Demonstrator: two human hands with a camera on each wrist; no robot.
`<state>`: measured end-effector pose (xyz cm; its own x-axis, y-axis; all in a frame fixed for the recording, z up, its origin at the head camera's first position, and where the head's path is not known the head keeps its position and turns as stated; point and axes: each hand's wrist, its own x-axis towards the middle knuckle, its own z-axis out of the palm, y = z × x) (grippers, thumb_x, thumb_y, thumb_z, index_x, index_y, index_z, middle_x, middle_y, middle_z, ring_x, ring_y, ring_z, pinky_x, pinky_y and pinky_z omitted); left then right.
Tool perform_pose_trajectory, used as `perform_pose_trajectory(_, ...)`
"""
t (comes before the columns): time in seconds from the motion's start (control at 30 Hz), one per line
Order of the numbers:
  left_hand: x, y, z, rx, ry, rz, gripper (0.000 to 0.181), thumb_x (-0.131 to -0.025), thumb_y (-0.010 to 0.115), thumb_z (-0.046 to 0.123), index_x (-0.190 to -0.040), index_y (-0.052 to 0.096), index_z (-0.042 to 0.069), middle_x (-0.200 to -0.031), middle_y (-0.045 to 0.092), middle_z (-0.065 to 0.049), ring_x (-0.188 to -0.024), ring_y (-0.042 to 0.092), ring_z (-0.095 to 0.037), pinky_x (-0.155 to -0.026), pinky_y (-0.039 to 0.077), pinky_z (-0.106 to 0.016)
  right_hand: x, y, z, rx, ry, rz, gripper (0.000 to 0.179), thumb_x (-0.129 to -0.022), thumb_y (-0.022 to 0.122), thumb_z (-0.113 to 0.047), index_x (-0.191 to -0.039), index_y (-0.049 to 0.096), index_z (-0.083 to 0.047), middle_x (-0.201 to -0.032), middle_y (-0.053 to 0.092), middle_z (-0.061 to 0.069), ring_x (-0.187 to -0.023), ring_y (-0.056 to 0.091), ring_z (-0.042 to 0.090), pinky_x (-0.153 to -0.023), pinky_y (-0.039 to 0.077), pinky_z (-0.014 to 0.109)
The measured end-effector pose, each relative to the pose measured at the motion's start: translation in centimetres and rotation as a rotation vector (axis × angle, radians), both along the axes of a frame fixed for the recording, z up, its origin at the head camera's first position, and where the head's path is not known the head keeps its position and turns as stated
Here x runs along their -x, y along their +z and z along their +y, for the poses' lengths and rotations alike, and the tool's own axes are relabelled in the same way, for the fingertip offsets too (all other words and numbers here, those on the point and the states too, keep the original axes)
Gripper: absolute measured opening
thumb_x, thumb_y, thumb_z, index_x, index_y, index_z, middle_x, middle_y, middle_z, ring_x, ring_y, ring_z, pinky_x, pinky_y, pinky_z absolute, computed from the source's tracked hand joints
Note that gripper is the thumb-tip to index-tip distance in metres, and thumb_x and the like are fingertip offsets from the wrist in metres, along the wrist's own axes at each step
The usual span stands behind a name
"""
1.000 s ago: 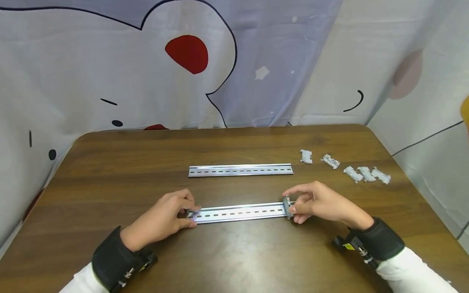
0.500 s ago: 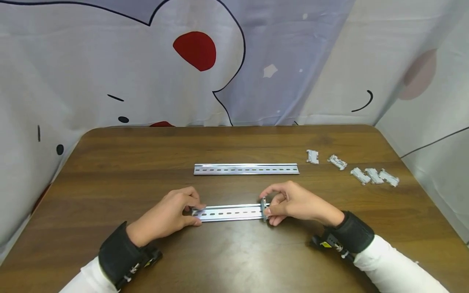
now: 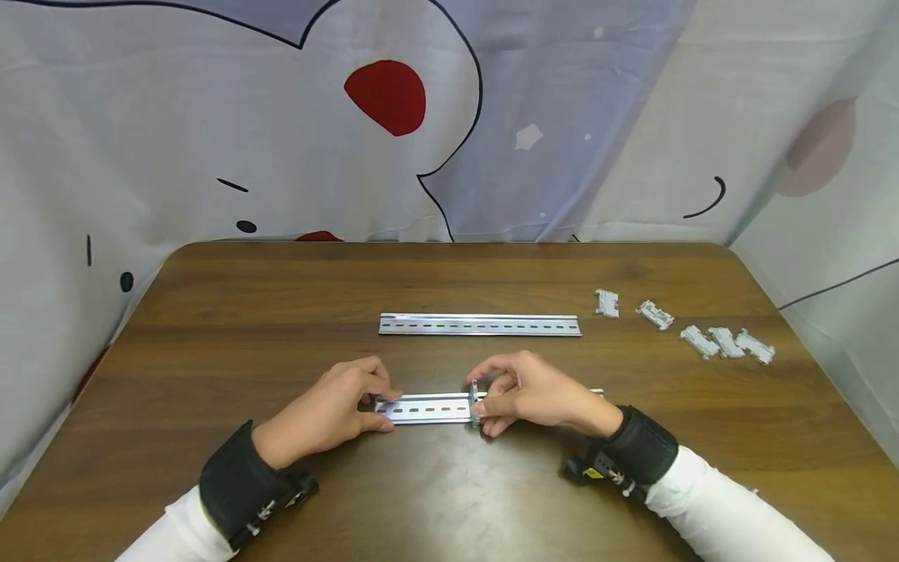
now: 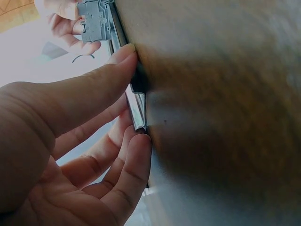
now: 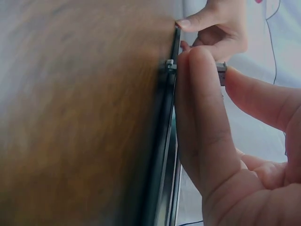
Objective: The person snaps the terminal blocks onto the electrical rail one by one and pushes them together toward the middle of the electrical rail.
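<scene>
A slotted metal DIN rail lies flat on the table in front of me. My left hand pinches its left end between thumb and fingers. On the rail, left of its middle, stands a thin grey terminal block. My right hand holds that block between thumb and fingers and covers much of the rail's right part. In the left wrist view the grey terminal block shows its broad side, upright on the rail. The right wrist view shows only an edge of the block past the fingers.
Behind lies a second slotted DIN rail, parallel to the first. Several pale terminal blocks lie flat at the back right of the wooden table. A printed curtain hangs behind the table.
My right hand has slid the terminal block leftward along the rail, from near its right end to left of its middle. The left hand keeps its grip on the left end.
</scene>
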<state>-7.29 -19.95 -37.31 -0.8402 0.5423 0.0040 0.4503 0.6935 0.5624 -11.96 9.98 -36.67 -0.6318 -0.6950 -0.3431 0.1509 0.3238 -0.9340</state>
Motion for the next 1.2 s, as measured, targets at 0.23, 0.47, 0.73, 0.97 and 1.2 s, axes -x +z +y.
perform_pose_trajectory(0.23, 0.0, -0.1, 0.1, 0.0, 0.002, -0.016, 0.035, -0.078, 0.083, 0.021, -0.111, 0.075, 0.01, -0.091, 0.055, 0.005, -0.077, 0.05, -0.01, -0.066, 0.043, -0.023, -0.4, -0.2, 0.0, -0.014, 0.009, 0.046, 0.04, -0.089, 0.07, -0.007, -0.125, 0.055, 0.002, -0.088, 0.07, 0.021, -0.073, 0.07, 0.031, -0.068, 0.057, 0.043)
perform_pose_trajectory(0.47, -0.2, -0.3, 0.1, -0.025, 0.006, -0.007, 0.036, -0.078, 0.084, 0.021, -0.11, 0.076, 0.01, -0.09, 0.055, 0.005, -0.076, 0.049, -0.01, -0.065, 0.042, -0.022, -0.3, 0.2, 0.3, -0.031, 0.05, 0.111, 0.041, -0.091, 0.069, -0.012, -0.127, 0.054, 0.001, -0.088, 0.07, 0.02, -0.073, 0.07, 0.031, -0.066, 0.057, 0.043)
perform_pose_trajectory(0.73, -0.2, -0.2, 0.0, -0.04, 0.0, 0.003, 0.035, -0.078, 0.083, 0.019, -0.111, 0.075, 0.009, -0.091, 0.055, 0.005, -0.076, 0.05, -0.009, -0.064, 0.042, -0.022, 1.4, 0.9, 1.9, -0.139, 0.004, 0.33, 0.033, -0.093, 0.068, -0.02, -0.119, 0.061, -0.001, -0.083, 0.071, 0.014, -0.069, 0.068, 0.029, -0.059, 0.056, 0.04)
perform_pose_trajectory(0.97, -0.2, -0.1, 0.0, -0.044, 0.007, -0.005, 0.036, -0.078, 0.083, 0.019, -0.111, 0.075, 0.008, -0.09, 0.055, 0.005, -0.076, 0.049, -0.01, -0.064, 0.042, -0.022, 3.9, 1.3, 4.6, -0.203, -0.163, 0.361, 0.029, -0.093, 0.068, -0.022, -0.113, 0.065, -0.002, -0.083, 0.071, 0.017, -0.071, 0.068, 0.029, -0.064, 0.056, 0.04)
perform_pose_trajectory(1.2, -0.1, -0.2, 0.1, -0.057, 0.011, 0.0, 0.036, -0.077, 0.084, 0.018, -0.11, 0.075, 0.008, -0.091, 0.057, 0.005, -0.076, 0.05, -0.01, -0.064, 0.042, -0.021, 6.3, 1.8, 7.8, -0.281, -0.326, 0.432, 0.025, -0.094, 0.066, -0.019, -0.11, 0.067, 0.0, -0.087, 0.07, 0.021, -0.072, 0.068, 0.029, -0.065, 0.057, 0.038)
